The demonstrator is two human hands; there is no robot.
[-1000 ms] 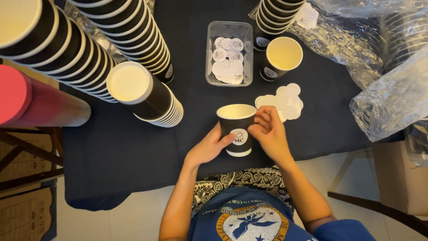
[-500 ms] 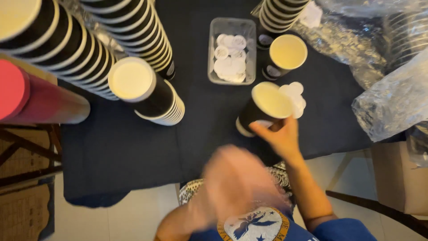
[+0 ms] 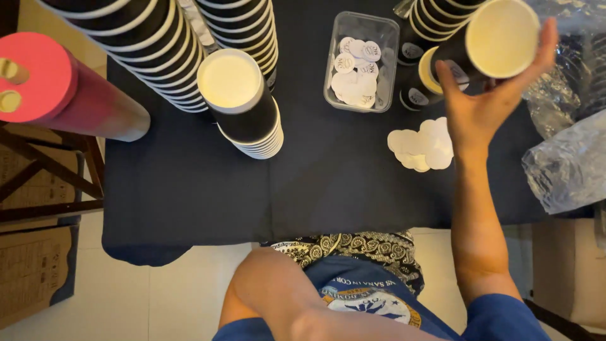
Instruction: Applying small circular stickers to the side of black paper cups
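My right hand grips a black paper cup with a cream inside, held tilted in the air over the far right of the dark tablecloth. Just under it stand other black cups bearing round stickers. A clear tub of round stickers sits to the left of them. A pile of white round paper pieces lies in front of my wrist. Only my left arm shows, drawn back against my body; its hand is out of sight.
An upright stack of black cups stands mid-table. Long cup stacks lie at the far left, another stack at the far right. A pink tube juts over the left edge. Crumpled plastic bags crowd the right.
Both hands were on a stickered cup at the table's front. My right hand lifted the cup up and to the far right. My left hand swung back toward my body.
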